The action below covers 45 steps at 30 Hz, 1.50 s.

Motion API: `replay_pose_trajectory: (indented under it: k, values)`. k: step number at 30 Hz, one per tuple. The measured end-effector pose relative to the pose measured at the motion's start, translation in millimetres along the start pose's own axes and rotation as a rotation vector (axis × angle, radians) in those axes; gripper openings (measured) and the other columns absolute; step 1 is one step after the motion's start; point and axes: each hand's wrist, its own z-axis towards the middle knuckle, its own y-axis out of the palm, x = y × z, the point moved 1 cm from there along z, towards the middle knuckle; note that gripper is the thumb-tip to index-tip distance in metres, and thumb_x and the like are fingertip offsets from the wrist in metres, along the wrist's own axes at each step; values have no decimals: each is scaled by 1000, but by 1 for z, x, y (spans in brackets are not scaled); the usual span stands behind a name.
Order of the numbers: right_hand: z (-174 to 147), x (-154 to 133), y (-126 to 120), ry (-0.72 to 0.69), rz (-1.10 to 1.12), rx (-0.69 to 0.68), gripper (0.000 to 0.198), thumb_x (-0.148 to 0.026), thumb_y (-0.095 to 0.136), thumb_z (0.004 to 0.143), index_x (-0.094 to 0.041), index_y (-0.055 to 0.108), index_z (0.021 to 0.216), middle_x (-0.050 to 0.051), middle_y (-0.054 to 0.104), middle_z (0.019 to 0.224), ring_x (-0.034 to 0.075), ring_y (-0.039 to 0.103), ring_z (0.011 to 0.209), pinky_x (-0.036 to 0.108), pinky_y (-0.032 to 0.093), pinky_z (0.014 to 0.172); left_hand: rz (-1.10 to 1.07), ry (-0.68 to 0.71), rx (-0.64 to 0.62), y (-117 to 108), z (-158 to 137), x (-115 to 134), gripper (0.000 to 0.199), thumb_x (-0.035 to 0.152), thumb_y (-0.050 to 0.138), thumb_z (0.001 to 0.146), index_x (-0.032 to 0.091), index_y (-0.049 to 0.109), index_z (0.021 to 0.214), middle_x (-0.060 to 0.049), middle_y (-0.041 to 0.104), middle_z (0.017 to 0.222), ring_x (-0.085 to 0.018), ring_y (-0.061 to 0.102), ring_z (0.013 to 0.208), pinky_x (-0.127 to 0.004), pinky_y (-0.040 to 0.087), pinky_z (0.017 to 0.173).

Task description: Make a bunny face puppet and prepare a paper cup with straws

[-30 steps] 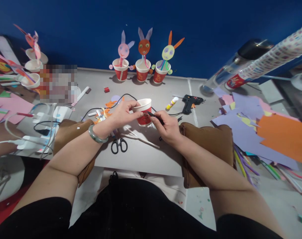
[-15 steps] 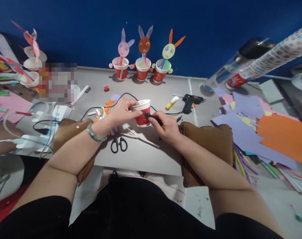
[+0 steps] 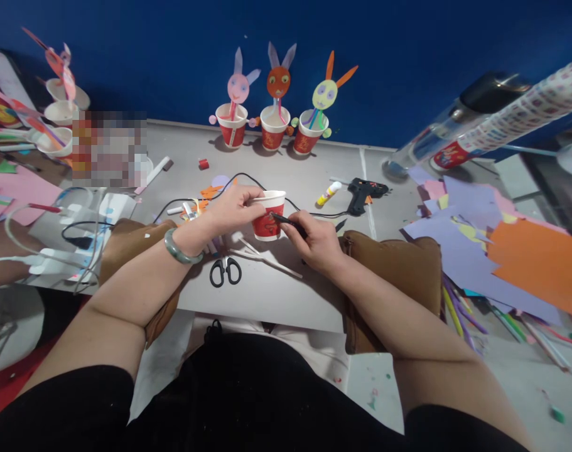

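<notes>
A red paper cup with a white rim (image 3: 267,216) stands upright over the table in front of me. My left hand (image 3: 241,207) grips its left side, fingers at the rim and thumb on the front. In my right hand (image 3: 314,237) is a slim black pen-like tool (image 3: 289,221), whose tip touches or nearly touches the cup's red wall. Its exact kind is unclear. Black-handled scissors (image 3: 225,272) lie below the cup, beside white strips (image 3: 271,260).
Three paper cups with rabbit figures (image 3: 275,129) stand along the blue wall. A glue stick (image 3: 329,194) and a black glue gun (image 3: 363,193) with its cable lie to the right. Coloured paper (image 3: 533,254) is piled far right, a power strip (image 3: 100,235) is at left.
The view has shifted slightly. The cup has turned a little in my left hand, and the black tool's tip stays at its front wall.
</notes>
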Motion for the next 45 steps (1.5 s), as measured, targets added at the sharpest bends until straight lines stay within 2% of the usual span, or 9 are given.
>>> replay_pose_trajectory:
  k: [6, 10, 16, 23, 28, 36, 45]
  values:
    - [-1, -1, 0, 2, -28, -28, 33, -48, 48, 103, -21, 64, 92, 0, 62, 66, 12, 44, 52, 25, 35, 57, 13, -10, -36, -1, 1, 2, 16, 28, 53, 74, 15, 63, 72, 2, 55, 70, -11, 48, 65, -25, 36, 60]
    - [-1, -1, 0, 4, -43, -32, 33, -47, 48, 102, -21, 64, 93, 1, 62, 66, 12, 46, 53, 25, 35, 57, 68, -53, -56, 0, 0, 2, 15, 27, 54, 75, 15, 64, 74, 1, 55, 69, -11, 46, 64, -25, 33, 57]
    - [-2, -2, 0, -12, -44, -15, 34, -48, 47, 103, -20, 64, 92, 1, 63, 65, 12, 46, 52, 25, 35, 57, 57, -46, -80, 0, 0, 4, 13, 27, 54, 76, 17, 59, 69, 2, 49, 66, -11, 43, 63, -25, 31, 57]
    - [-1, -3, 0, 6, -36, -13, 31, -47, 49, 102, -21, 63, 92, 1, 64, 68, 13, 45, 53, 26, 36, 58, 37, -51, -69, 1, -1, 8, 11, 25, 52, 73, 18, 54, 65, 3, 43, 63, -10, 40, 61, -27, 30, 58]
    - [-1, -4, -1, 13, -31, -23, 31, -47, 48, 103, -22, 62, 91, 1, 63, 67, 13, 45, 53, 26, 35, 57, 66, -61, -64, 2, 0, 7, 10, 23, 52, 71, 19, 49, 63, 4, 36, 60, -10, 34, 58, -28, 25, 55]
    - [-1, -3, 0, -6, -33, 0, 30, -46, 49, 102, -21, 63, 91, 1, 63, 67, 13, 45, 52, 26, 35, 57, 55, -47, -68, 2, -2, 3, 9, 24, 51, 72, 19, 49, 64, 4, 38, 61, -10, 37, 60, -27, 28, 56]
    - [-1, -3, 1, 43, 13, -27, 28, -45, 51, 101, -22, 62, 91, 0, 61, 66, 13, 46, 54, 26, 36, 57, 103, -62, -47, 4, -1, 4, 7, 24, 52, 72, 19, 52, 67, 3, 43, 64, -12, 39, 62, -28, 29, 59]
